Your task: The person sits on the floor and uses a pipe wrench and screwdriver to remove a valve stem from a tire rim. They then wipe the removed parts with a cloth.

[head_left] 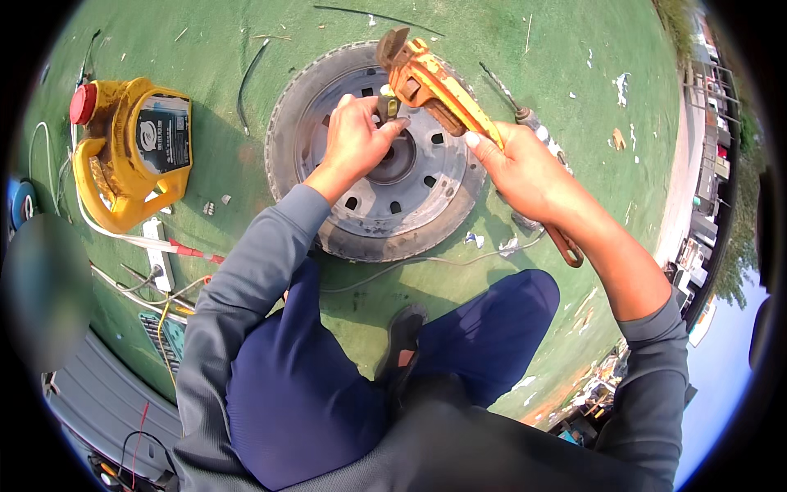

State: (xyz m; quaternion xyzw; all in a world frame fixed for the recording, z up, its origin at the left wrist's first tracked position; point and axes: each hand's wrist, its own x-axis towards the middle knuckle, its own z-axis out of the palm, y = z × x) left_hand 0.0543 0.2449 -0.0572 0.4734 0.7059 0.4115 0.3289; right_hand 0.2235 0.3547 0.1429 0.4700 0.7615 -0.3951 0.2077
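Pipe wrench (443, 90) is gripped in the right hand (518, 164) above the wheel (422, 184); the left hand (357, 135) pinches a small dark piece (387, 107), perhaps a tool.

Outdoor repair yard (213, 53), apparently: wheel (414, 187), wrench (461, 97)

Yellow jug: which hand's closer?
Left. The left hand is to the right of the yellow jug, over the wheel; the right hand is farther right, gripping the orange wrench.
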